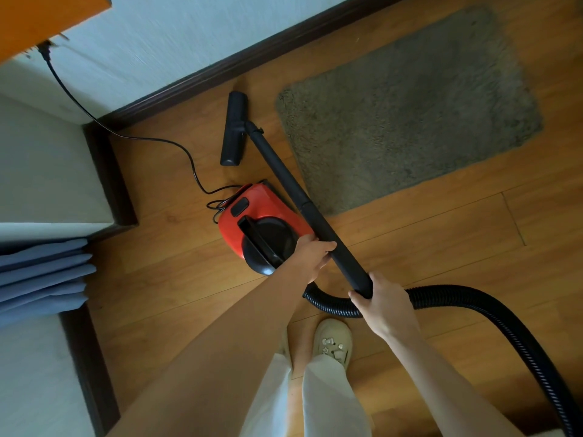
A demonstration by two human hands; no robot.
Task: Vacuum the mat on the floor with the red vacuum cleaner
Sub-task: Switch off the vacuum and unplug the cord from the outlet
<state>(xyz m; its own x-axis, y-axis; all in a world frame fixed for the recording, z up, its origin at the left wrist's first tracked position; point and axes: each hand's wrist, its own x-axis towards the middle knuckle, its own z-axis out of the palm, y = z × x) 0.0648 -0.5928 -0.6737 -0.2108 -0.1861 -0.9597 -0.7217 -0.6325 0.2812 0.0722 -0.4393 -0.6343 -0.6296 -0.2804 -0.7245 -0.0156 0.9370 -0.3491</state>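
While both hands' fingers (pixel 328 247) grip the wand (pixel 284 175), its nozzle (pixel 234 132) seemingly rests beside the mat (pixel 410 105)

no readable text, labels, brands or numbers anywhere

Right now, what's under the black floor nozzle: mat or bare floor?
The black floor nozzle lies on the bare wooden floor, left of the grey-green shaggy mat and not on it. Its underside is hidden. Both hands grip the black wand.
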